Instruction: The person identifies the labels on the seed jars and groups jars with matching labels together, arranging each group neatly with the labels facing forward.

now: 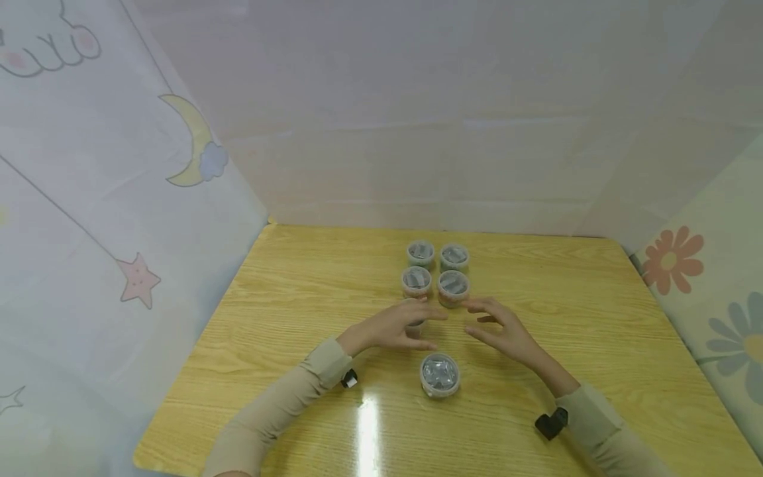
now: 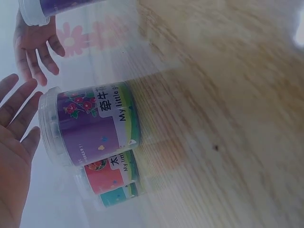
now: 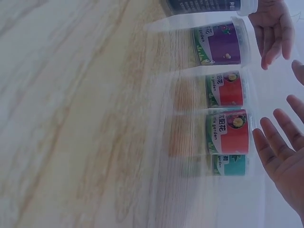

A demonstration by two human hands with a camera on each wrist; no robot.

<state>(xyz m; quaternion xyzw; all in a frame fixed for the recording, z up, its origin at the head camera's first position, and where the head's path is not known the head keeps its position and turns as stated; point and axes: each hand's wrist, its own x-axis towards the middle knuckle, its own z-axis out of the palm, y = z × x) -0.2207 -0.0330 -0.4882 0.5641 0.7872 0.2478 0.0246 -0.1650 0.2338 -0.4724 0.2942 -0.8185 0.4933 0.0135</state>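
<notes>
My left hand (image 1: 401,324) is stretched over a small plastic tub (image 1: 414,329), fingers extended, partly hiding it. In the left wrist view that tub has a purple label (image 2: 88,126) reading "My little garden", and the left hand (image 2: 14,137) lies close beside its lid. My right hand (image 1: 503,333) hovers to the right with fingers loosely bent and holds nothing. Its fingertips are near a red-labelled tub (image 3: 228,133); whether they touch is unclear. Nearer me stands a clear-lidded tub (image 1: 440,376), its label dark blue (image 3: 204,4) in the right wrist view.
Behind the hands, several tubs stand in two rows: a front-left tub (image 1: 416,282), a front-right tub (image 1: 454,289), a back-left tub (image 1: 420,254) and a back-right tub (image 1: 455,257). The wooden table (image 1: 286,278) meets a covered wall (image 1: 381,172) at the back.
</notes>
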